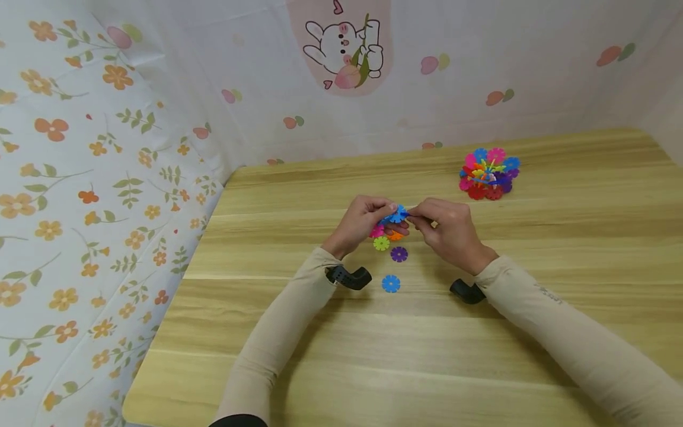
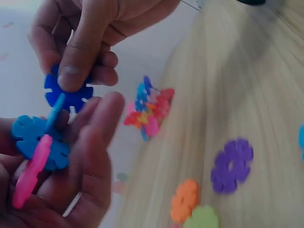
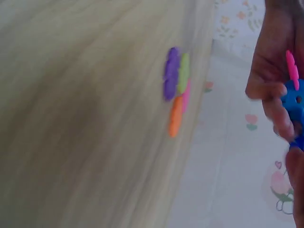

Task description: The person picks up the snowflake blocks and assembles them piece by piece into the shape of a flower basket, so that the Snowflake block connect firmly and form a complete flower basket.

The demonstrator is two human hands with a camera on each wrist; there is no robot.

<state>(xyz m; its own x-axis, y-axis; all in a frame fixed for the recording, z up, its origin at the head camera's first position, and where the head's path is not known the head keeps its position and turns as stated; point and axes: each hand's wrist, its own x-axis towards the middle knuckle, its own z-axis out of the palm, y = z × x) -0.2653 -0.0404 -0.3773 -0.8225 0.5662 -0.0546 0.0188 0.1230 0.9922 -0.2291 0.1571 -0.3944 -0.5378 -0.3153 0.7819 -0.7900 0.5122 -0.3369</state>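
My left hand [image 1: 358, 224] holds a small joined piece of notched plastic flower discs. In the left wrist view that piece shows a light blue disc [image 2: 28, 135], a second light blue one seen edge-on, and a pink disc [image 2: 31, 173] slotted in at an angle. Between thumb and fingers, my right hand [image 1: 449, 231] pinches a dark blue disc [image 2: 78, 99]. Its lower edge meets the edge-on light blue disc; whether the notches are engaged I cannot tell. The left fingers are curled around the piece from below and hide part of it.
Loose discs lie on the wooden table [image 1: 299, 332] below the hands: lime green [image 1: 381, 244], orange [image 1: 395, 236], purple [image 1: 399, 254], light blue [image 1: 391, 283] and a pink one partly hidden. A multicoloured cluster of joined discs [image 1: 488, 175] stands at the back right. Patterned cloth [image 1: 256, 77] hangs behind.
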